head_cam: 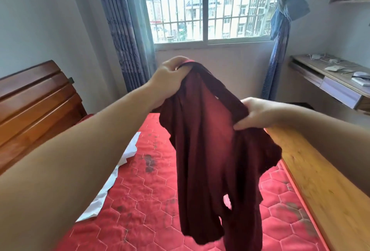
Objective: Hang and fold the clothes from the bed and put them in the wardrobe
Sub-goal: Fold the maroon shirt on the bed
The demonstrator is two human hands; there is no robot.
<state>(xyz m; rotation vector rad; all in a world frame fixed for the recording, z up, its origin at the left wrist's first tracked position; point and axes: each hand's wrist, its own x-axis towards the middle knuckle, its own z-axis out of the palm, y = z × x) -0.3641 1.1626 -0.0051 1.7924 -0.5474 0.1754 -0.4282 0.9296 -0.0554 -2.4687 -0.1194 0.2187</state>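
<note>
While hanging over bed (140, 200), maroon garment (208, 150) pinched by both hands' fingers (243, 123).

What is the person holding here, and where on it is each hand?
A dark red garment, held up over the bed: the left hand grips its top edge, the right hand grips the edge lower down.

Both bare arms reach forward; left hand (172, 76) raised higher, right hand (254, 113) lower, each grip pinching cloth
</note>
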